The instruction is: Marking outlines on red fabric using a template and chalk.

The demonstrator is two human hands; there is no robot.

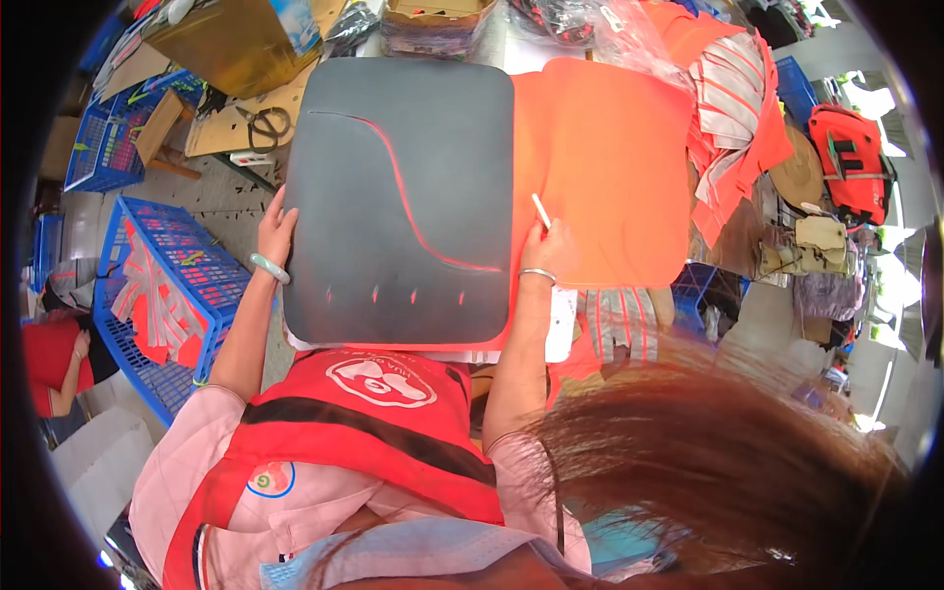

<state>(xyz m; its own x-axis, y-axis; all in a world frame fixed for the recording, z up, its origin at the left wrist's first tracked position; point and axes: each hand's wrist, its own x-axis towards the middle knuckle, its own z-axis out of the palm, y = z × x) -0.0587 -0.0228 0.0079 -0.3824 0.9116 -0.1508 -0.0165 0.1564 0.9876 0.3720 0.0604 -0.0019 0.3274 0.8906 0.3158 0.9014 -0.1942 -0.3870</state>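
A dark grey template board (403, 206) with rounded corners lies in front of me. Orange-red shows through its long curved slit and a row of small slots. Along its left edge, my left hand (277, 236) grips the board, some fingers hidden at the rim. My right hand (549, 250) is closed round a slim white pen (540, 210), just beyond the board's right edge. Beneath that hand lies orange fabric (529, 128), with an orange rounded panel (619, 177) on the right.
Blue plastic crate (167, 256) at left holds red and white strips (157, 295). Black scissors (264, 128) rest on a wooden surface at the far left. A cardboard box (433, 29) stands behind the board; striped fabric pieces (728, 88) are piled at far right. Another person's arm (67, 374) shows at far left.
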